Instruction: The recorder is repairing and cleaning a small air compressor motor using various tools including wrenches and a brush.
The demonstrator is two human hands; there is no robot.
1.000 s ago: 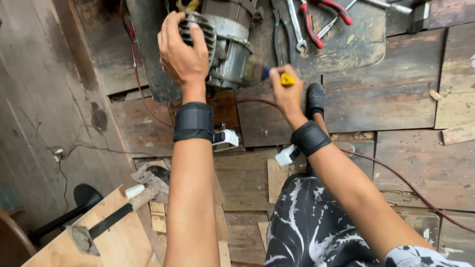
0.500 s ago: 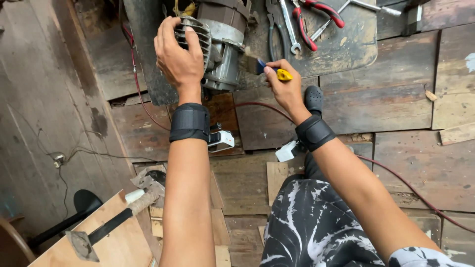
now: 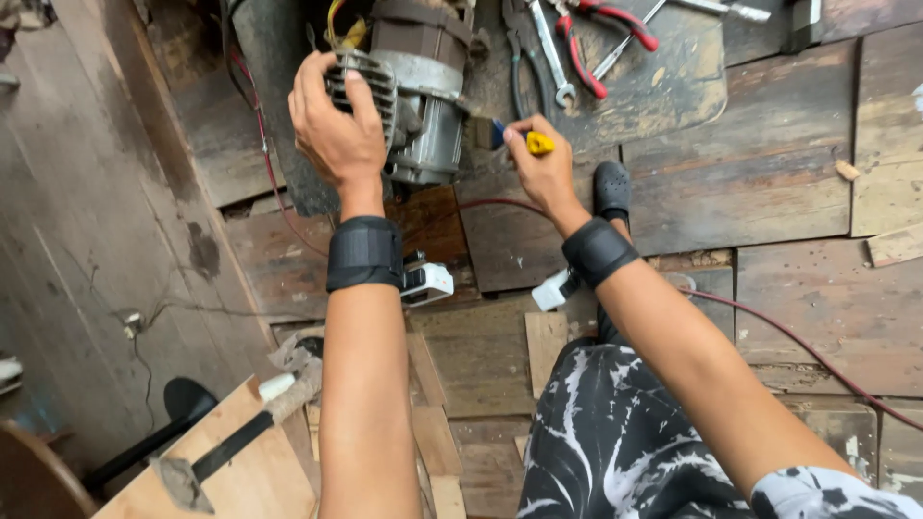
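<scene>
Head view: left hand (image 3: 336,135) wraps its fingers over the ribbed end of the grey electric motor (image 3: 409,91), steadying it near the floor's far edge. Right hand (image 3: 543,168) is closed round a yellow-handled screwdriver (image 3: 524,141), tip against the motor's side. Pliers (image 3: 601,34) lie beyond.

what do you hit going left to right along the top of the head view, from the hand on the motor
left hand → grey electric motor → right hand with a yellow-handled tool → red-handled pliers → wooden floor planks
</scene>
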